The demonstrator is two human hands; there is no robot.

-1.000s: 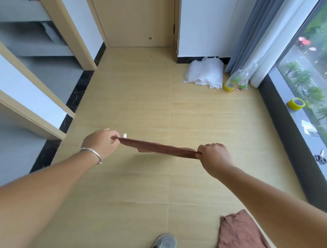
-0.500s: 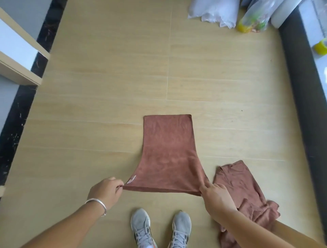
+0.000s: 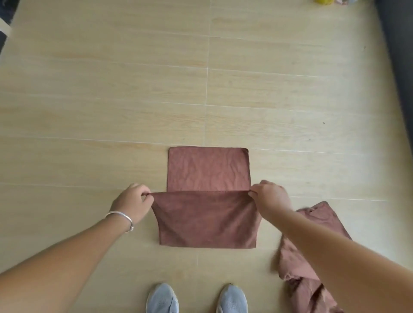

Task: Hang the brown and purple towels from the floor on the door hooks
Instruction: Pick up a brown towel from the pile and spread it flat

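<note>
A brown towel (image 3: pixel 207 169) lies spread on the wooden floor in front of my feet, its near part folded over onto itself. My left hand (image 3: pixel 131 203) pinches the left corner of the folded edge, a silver bracelet on its wrist. At the right corner of the same edge, my right hand (image 3: pixel 271 196) pinches the cloth. A second brownish towel (image 3: pixel 299 263) lies crumpled on the floor to the right, partly hidden under my right forearm. No door hooks are in view.
My two grey shoes (image 3: pixel 163 298) stand at the bottom edge, just behind the towel. A dark skirting strip (image 3: pixel 400 67) runs along the right side. A yellow object (image 3: pixel 324 1) peeks in at the top edge.
The towel went from stretched in the air to laid on the floor. Both hands have since carried its near edge forward, folding it over the far part. The view tilted further down.
</note>
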